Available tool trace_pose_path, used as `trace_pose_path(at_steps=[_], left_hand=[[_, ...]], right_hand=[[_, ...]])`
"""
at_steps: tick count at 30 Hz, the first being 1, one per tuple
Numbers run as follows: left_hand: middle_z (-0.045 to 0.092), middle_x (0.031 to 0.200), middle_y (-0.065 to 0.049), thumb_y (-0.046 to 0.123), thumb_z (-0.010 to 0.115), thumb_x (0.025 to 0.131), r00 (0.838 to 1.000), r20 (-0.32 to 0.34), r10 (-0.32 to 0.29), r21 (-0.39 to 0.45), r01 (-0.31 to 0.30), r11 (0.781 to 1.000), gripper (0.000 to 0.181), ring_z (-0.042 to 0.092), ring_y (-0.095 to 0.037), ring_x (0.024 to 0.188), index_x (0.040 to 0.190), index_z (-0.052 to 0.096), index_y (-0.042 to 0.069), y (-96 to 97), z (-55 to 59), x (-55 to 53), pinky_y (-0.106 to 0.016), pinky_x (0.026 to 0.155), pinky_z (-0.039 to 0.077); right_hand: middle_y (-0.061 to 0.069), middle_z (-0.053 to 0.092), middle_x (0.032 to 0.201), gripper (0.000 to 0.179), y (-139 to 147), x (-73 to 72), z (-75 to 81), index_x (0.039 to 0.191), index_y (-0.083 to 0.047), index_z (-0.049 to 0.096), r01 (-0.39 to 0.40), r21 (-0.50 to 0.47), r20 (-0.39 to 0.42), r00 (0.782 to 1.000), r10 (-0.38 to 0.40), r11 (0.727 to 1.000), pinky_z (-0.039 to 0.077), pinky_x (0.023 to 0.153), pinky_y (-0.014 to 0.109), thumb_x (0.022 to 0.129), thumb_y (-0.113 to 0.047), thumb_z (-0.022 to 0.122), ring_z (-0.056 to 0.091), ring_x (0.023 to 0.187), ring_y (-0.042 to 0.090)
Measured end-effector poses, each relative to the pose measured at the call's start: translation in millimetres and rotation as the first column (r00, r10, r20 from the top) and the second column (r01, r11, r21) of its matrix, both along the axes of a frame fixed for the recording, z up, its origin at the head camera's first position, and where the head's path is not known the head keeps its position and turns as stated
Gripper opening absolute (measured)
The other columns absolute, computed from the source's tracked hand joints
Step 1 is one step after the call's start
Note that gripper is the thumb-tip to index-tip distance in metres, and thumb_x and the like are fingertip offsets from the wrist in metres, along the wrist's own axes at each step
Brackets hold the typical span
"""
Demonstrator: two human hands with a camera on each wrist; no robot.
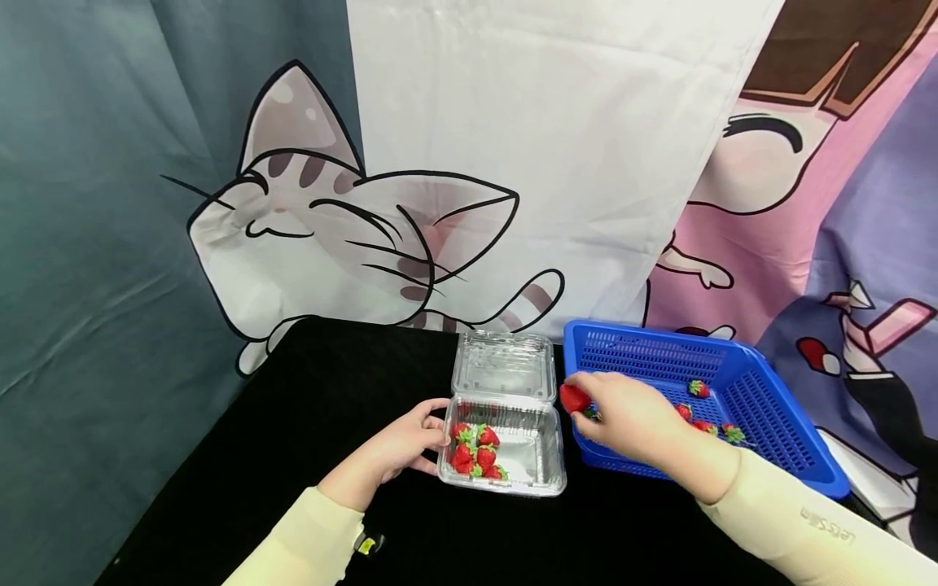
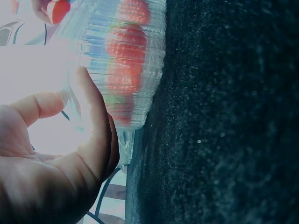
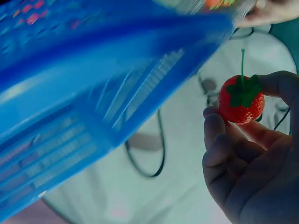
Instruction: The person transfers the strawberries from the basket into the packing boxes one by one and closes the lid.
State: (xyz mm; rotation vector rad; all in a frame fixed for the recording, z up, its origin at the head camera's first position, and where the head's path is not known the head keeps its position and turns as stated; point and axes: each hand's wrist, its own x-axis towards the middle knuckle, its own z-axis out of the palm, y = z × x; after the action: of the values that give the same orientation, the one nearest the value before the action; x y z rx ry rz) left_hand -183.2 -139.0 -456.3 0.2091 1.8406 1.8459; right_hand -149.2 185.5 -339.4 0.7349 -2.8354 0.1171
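A clear plastic clamshell box (image 1: 538, 460) lies opened on the black cloth, its lid (image 1: 504, 368) tipped back. Several strawberries (image 1: 475, 452) fill the left half of its base. At the box's left rim is my left hand (image 1: 403, 443), thumb and fingers pinching the edge; the left wrist view shows the fingertips (image 2: 83, 77) against the ribbed wall. My right hand (image 1: 632, 413) pinches one strawberry (image 3: 240, 98) between thumb and fingers, green stem outward. It is above the left edge of the blue basket (image 1: 659, 334), beside the box.
Several more strawberries (image 1: 705, 426) lie scattered in the basket. Black cloth (image 1: 308, 407) covers the table. Behind it hangs a printed curtain (image 1: 469, 122) with a cartoon cat, right at the table's back edge.
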Motion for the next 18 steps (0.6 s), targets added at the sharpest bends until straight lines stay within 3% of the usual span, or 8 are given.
trace_pose_path(at_steps=[4,9,18], left_hand=[[0.055,0.117,-0.021,0.000,0.059,0.089,1.000,-0.001,0.002,-0.006,-0.002,1.000,0.071,0.066,-0.028,0.093,0.152,0.026,0.006,-0.2,-0.8,0.0,-0.044,0.064,0.059],[0.055,0.117,-0.021,0.000,0.059,0.090,1.000,-0.003,0.002,-0.006,-0.002,1.000,0.071,0.066,-0.028,0.093,0.152,0.026,0.006,-0.2,-1.1,-0.4,-0.044,0.064,0.059],[0.055,0.117,-0.021,-0.001,0.059,0.089,1.000,-0.003,0.000,-0.005,0.000,1.000,0.070,0.066,-0.026,0.090,0.151,0.027,0.005,1.1,0.1,-0.2,-0.043,0.064,0.059]], right_hand=[[-0.007,0.062,0.086,0.037,-18.8,6.7,-10.5,0.112,-0.016,0.066,-0.129,0.045,-0.023,0.991,0.130,0.991,0.051,0.061,0.033,0.078,-0.026,0.078,0.059,0.074,0.011],[-0.005,0.067,0.088,0.037,-37.3,8.3,-21.6,0.111,-0.015,0.068,-0.278,0.151,0.010,0.960,0.279,0.949,0.052,0.068,0.036,0.077,-0.025,0.081,0.062,0.077,0.015],[-0.006,0.068,0.083,0.034,-55.0,0.6,-39.3,0.101,-0.021,0.067,-0.357,0.329,0.111,0.934,0.339,0.874,0.044,0.066,0.033,0.075,-0.036,0.083,0.060,0.074,0.015]])
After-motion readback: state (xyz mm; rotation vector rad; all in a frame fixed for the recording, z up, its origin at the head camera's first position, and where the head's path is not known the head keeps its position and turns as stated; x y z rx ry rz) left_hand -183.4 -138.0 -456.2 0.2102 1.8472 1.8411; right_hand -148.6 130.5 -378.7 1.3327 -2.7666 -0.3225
